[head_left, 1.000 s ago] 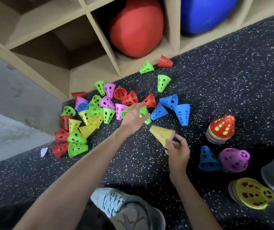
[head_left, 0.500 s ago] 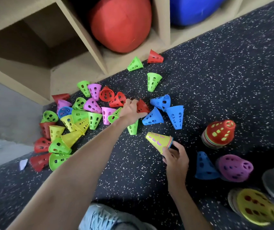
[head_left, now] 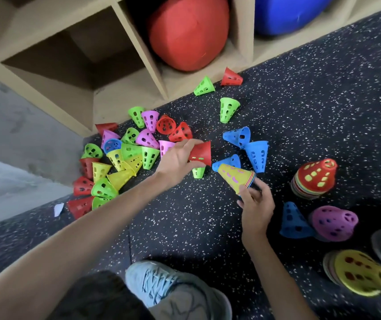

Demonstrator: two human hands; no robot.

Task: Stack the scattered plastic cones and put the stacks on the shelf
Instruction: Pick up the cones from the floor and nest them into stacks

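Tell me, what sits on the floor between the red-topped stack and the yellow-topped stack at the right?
In the head view, a purple-topped stack lies between them, with a single blue cone just beside it.

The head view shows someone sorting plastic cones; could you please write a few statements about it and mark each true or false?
1. The left hand grips a red cone. True.
2. The right hand is empty. False: it holds a yellow-topped stack.
3. A red ball sits in a shelf compartment. True.
4. The red-topped stack stands on the shelf. False: it stands on the floor.
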